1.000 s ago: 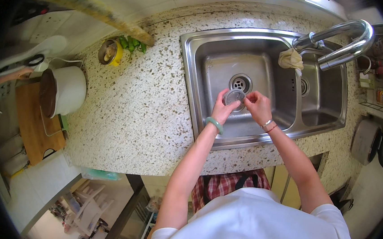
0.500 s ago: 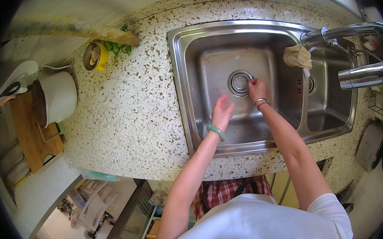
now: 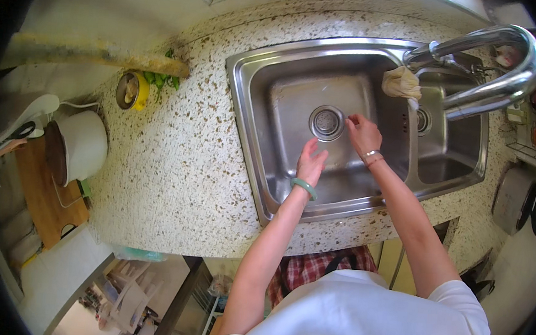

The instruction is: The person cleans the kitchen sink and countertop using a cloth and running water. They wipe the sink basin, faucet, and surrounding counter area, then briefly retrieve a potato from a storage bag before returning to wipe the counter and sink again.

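Note:
Over the large stainless steel sink basin (image 3: 286, 93), both of my hands hang near the round drain strainer (image 3: 327, 123). My left hand (image 3: 310, 164), with a green bangle (image 3: 304, 188) on its wrist, is just below the drain; its fingers are spread and hold nothing. To the right of the drain hovers my right hand (image 3: 365, 137), silver bracelet (image 3: 372, 155) at the wrist. Its fingers are loosely bent and apart, with nothing visible in them. The strainer sits in the drain hole.
A chrome faucet (image 3: 497, 97) arches over the smaller right basin (image 3: 455, 151). A beige cloth (image 3: 402, 83) drapes over the divider. Left on the speckled counter (image 3: 166, 178) stand a yellow cup (image 3: 133, 91), green peppers (image 3: 161, 82), a white pot (image 3: 84, 143) and a wooden board (image 3: 45, 194).
My right hand has lifted off the drain's edge, and its pinched fingers have loosened. My left hand stays close to its place. The whole view has shifted slightly.

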The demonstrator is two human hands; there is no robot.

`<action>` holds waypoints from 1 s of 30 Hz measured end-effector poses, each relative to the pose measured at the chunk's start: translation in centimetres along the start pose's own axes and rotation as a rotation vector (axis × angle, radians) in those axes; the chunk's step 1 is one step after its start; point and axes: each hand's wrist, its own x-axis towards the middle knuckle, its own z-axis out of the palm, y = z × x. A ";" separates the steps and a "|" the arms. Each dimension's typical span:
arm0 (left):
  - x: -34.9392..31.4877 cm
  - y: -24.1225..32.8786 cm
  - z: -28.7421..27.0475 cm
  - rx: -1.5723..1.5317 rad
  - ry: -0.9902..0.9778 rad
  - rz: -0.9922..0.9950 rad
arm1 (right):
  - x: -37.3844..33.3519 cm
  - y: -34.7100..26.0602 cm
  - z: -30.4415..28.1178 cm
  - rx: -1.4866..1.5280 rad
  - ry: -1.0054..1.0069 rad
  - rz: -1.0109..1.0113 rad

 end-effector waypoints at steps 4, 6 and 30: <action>-0.3 1.4 1.5 0.004 0.007 -0.028 | -0.3 -2.8 -9.4 -0.008 0.355 -0.411; -0.4 1.8 2.7 0.023 -0.026 -0.015 | 1.2 -1.6 -11.9 -0.100 0.541 -0.461; 1.0 8.2 8.2 -0.234 -0.375 0.011 | 4.1 -9.1 -17.4 -0.052 0.567 -0.780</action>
